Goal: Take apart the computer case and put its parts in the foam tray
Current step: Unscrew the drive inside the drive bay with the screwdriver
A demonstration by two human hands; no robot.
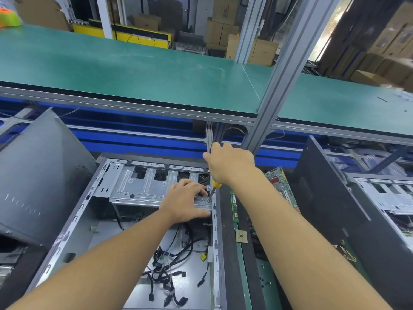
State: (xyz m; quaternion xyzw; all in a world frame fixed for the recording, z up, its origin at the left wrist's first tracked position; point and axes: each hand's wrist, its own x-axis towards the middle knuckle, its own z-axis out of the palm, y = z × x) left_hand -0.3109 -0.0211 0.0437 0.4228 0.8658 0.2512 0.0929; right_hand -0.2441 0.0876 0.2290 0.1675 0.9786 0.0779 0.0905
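gripping a screwdriver (pixel 216 184), right hand (pixel 230 163) works beside left hand (pixel 186 199) on bracket (pixel 143 189).

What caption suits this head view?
Right hand holds yellow-handled screwdriver to a screw in silver metal drive bracket; left hand braces it.

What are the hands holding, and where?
The right hand grips a screwdriver by its handle top; the left hand only rests on the metal bracket.
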